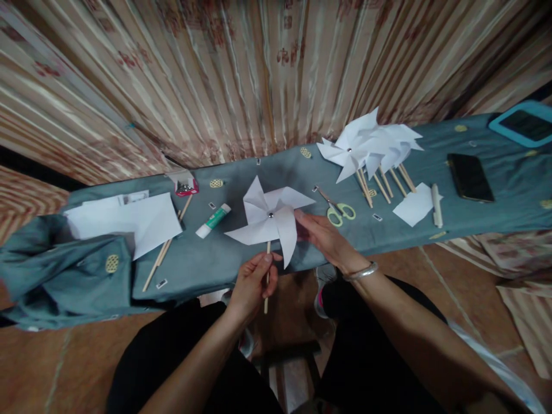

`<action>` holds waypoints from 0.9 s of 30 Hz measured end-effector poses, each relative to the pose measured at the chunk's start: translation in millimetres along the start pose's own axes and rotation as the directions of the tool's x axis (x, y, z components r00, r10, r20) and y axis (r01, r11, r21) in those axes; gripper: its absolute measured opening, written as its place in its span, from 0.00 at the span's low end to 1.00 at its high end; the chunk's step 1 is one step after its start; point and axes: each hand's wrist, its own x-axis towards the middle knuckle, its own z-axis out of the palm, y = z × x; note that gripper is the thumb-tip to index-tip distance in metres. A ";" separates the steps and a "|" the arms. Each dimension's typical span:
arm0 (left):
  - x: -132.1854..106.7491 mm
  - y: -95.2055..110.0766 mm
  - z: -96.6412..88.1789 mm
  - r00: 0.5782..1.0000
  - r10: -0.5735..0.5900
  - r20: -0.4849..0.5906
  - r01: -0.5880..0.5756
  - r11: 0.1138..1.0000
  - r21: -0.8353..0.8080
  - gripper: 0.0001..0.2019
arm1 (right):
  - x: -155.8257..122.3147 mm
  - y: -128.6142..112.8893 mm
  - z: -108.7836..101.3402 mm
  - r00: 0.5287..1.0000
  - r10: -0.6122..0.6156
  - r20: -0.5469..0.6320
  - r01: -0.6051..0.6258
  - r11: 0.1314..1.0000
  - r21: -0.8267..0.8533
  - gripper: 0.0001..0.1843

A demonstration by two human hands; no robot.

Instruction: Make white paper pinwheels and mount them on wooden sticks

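Observation:
A white paper pinwheel [282,220] with a silver pin at its centre faces up in front of me, over the near side of the cloth-covered table. My left hand [254,279] is closed round its wooden stick [266,305], below the blades. At the pinwheel's right edge, my right hand [321,236] has its thumb against a blade, with the fingers partly hidden behind the paper. Just beyond that hand lie scissors [340,214] with pale green handles. A green and white glue stick [213,221] rests to the left of the pinwheel.
Several finished pinwheels [366,141] lie at the back right. Near them are a paper piece [414,205], a white pen [436,206], a black phone [470,177] and a blue-framed tablet [524,123]. Leftward are paper sheets [155,218], wooden sticks [157,261] and a pin box [187,187].

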 end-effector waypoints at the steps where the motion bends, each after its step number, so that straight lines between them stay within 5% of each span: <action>1: 0.8 -0.6 0.8 1.000 0.001 0.002 -0.001 1.000 0.001 0.23 | 0.1 -1.2 1.5 1.000 0.006 -0.001 -0.006 1.000 0.011 0.29; 12: 4.8 -4.2 5.4 0.999 0.034 0.020 -0.034 0.999 0.032 0.22 | 0.5 -7.4 9.0 0.999 -0.039 0.006 0.037 0.992 0.120 0.27; 17: 6.3 -6.1 1.3 0.997 0.076 0.012 -0.077 0.985 0.154 0.23 | -0.2 -8.5 0.3 0.986 -0.157 -0.053 0.147 0.976 -0.159 0.22; 20: 7.3 -2.9 -3.7 0.991 0.136 0.004 -0.133 0.963 0.234 0.24 | -5.7 -15.6 -11.5 0.873 -0.462 -0.159 0.325 0.792 -0.517 0.19; 23: 6.2 1.2 -12.9 0.986 0.168 0.006 -0.161 0.931 0.328 0.24 | -14.4 -23.9 -22.9 0.724 -0.684 -0.083 0.383 0.500 -0.777 0.25; 27: -0.1 3.1 -31.7 0.964 0.254 0.084 -0.256 0.782 0.568 0.19 | -24.2 -29.3 -29.5 0.728 -0.669 0.149 0.477 0.338 -0.811 0.53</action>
